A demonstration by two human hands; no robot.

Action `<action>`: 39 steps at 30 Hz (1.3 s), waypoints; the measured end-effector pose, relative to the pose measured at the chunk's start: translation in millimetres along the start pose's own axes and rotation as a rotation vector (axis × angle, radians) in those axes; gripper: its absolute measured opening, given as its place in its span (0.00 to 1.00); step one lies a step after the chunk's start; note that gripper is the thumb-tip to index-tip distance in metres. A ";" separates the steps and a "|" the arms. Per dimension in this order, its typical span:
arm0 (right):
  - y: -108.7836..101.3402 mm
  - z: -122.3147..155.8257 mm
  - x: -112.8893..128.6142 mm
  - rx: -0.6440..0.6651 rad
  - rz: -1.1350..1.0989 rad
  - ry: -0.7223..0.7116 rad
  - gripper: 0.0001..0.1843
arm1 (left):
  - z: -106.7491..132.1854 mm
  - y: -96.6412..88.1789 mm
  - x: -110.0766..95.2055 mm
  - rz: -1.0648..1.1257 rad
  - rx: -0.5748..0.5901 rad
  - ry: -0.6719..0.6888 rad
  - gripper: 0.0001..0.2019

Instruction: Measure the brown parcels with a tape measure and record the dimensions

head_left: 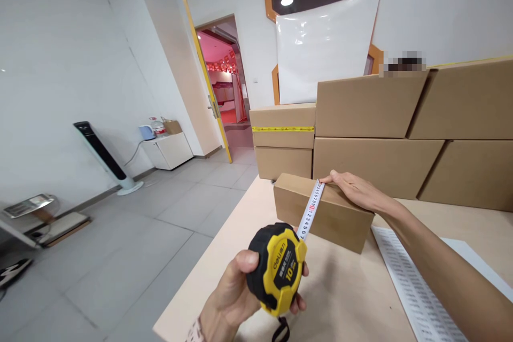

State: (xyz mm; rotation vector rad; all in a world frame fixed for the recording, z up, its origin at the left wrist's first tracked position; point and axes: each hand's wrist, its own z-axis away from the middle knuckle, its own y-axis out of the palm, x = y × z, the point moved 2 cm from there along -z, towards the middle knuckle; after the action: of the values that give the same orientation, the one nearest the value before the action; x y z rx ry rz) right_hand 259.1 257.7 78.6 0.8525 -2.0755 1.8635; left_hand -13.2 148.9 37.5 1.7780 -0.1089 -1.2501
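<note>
My left hand [236,291] is closed around a yellow and black tape measure [277,268], held just above the near part of the table. Its white blade [311,209] runs up and away across the top of a small cardboard box [320,212] lying on the table. My right hand [356,190] rests flat on the far top edge of that box, fingers stretched out, with a fingertip pressing the blade's end down.
The pale wooden table [352,288] also carries a printed white sheet [412,283] at the right. Large cardboard boxes [377,163] are stacked behind. A white board [324,45] leans above them. A tower fan [105,157], a low cabinet [168,150] and an open doorway [226,91] lie left.
</note>
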 end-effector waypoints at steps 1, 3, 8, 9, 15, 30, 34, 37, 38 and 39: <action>0.1 -0.1 -0.3 0.002 -0.004 -0.003 0.38 | 0.2 -0.2 0.3 0.002 0.003 0.000 0.40; 0.3 -0.4 -1.0 0.005 -0.011 -0.007 0.37 | 0.8 -0.2 0.8 0.003 0.002 -0.002 0.38; 1.0 -1.6 -2.8 0.010 -0.031 0.007 0.36 | 2.2 0.0 1.4 -0.005 -0.007 -0.012 0.33; 1.2 -1.9 -3.1 0.011 -0.036 0.007 0.36 | 2.2 -0.1 1.6 -0.007 -0.004 -0.009 0.34; 2.0 -2.4 -4.7 0.016 -0.043 -0.001 0.36 | 0.5 -2.3 2.6 -0.009 -0.004 0.008 0.37; 3.5 -4.4 -7.3 0.008 -0.048 -0.026 0.37 | 0.6 -2.9 2.5 0.021 0.022 -0.001 0.42; 3.5 -4.3 -7.1 0.006 -0.049 -0.022 0.36 | 0.5 -4.0 2.6 0.018 0.023 0.002 0.42; 3.4 -4.1 -6.9 0.001 -0.051 -0.020 0.36 | 0.7 -4.5 3.2 0.021 0.027 -0.005 0.41; 3.4 -4.1 -7.1 0.002 -0.050 -0.014 0.35 | 0.7 -4.5 3.4 0.022 0.030 -0.008 0.40; 3.5 -4.2 -7.2 0.003 -0.048 -0.008 0.35 | 0.8 -4.5 3.6 0.023 0.032 -0.012 0.38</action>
State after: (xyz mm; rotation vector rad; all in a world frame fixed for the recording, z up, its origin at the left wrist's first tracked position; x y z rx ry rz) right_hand 262.1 263.8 72.6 0.9039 -2.0388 1.8413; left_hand -14.0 149.0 31.7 1.7917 -0.1564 -1.2490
